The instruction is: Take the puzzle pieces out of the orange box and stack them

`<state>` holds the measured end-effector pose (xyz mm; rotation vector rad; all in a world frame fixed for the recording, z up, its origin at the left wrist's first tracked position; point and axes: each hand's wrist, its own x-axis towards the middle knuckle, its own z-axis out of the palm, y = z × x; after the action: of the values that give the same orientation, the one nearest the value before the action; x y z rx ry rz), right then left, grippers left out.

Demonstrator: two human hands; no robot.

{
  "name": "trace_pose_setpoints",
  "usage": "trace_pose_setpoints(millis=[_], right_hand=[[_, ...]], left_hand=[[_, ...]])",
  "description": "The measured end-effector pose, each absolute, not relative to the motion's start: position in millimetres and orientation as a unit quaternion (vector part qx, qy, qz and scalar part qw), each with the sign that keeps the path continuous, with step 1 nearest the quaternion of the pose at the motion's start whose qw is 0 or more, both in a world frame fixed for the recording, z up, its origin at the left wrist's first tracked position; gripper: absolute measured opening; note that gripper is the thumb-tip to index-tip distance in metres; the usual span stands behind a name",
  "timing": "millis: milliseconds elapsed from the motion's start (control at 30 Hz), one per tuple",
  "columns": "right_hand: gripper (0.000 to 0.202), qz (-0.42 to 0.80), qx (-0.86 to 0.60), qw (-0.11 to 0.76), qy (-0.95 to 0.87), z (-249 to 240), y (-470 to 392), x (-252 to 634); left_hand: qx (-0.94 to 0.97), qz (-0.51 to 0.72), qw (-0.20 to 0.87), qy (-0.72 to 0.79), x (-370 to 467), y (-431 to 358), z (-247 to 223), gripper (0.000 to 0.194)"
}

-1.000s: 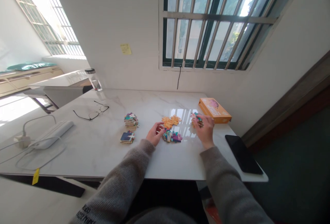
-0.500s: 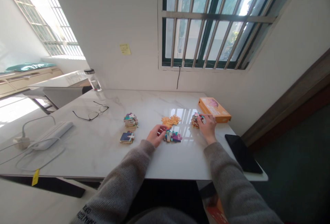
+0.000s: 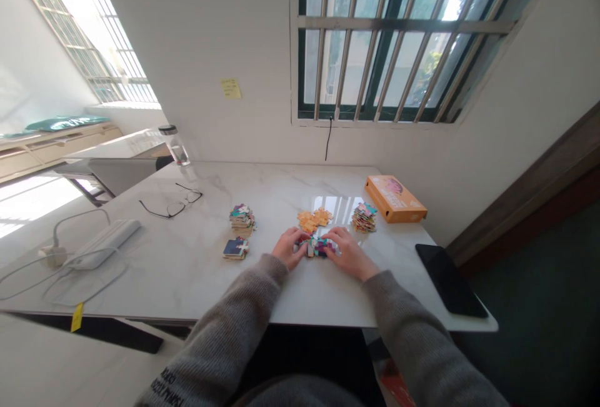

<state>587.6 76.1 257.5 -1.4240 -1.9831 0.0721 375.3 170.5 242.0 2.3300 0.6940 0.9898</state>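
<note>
Colourful jigsaw puzzle pieces [image 3: 317, 247] lie in a small pile at the middle of the table, in teal, purple and white. My left hand [image 3: 289, 249] grips the pile's left side with curled fingers. From the right, my right hand [image 3: 349, 254] closes its thumb and fingers on the other side. Just beyond sit orange puzzle pieces [image 3: 314, 219], face down or plain. A stack of puzzle pieces [image 3: 364, 217] stands to the right. On the left are a taller puzzle stack [image 3: 242, 219] and a lower stack with a dark blue top piece [image 3: 235, 248].
An orange box [image 3: 396, 199] lies at the back right, with a black phone [image 3: 450, 279] near the right edge. Glasses [image 3: 175, 208], a clear bottle [image 3: 175, 146] and a white power strip [image 3: 107, 244] with cables occupy the left side of the white table [image 3: 197, 288].
My right hand has left the right-hand stack and moved left to the middle pile. My left hand stays beside that pile, now closed on it. The view has shifted slightly.
</note>
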Motion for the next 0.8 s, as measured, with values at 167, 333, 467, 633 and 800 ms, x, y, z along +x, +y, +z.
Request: trace_pose_setpoints(millis=[167, 333, 467, 633, 800], right_hand=[[0.046, 0.063, -0.557, 0.291, -0.776, 255, 70, 585], [0.036, 0.060, -0.566, 0.272, -0.776, 254, 72, 596], [0.030, 0.029, -0.566, 0.283, -0.774, 253, 75, 595], [0.028, -0.023, -0.538, 0.310, -0.784, 259, 73, 585], [0.031, -0.045, -0.516, 0.313, -0.796, 261, 70, 573]], left_hand=[[0.865, 0.358, 0.247, 0.252, 375, 171, 240, 0.016], [0.870, 0.360, 0.241, 0.238, 375, 171, 239, 0.015], [0.874, 0.375, 0.220, 0.218, 375, 171, 238, 0.020], [0.883, 0.385, 0.200, 0.181, 375, 170, 238, 0.039], [0.887, 0.380, 0.197, 0.173, 375, 167, 239, 0.036]])
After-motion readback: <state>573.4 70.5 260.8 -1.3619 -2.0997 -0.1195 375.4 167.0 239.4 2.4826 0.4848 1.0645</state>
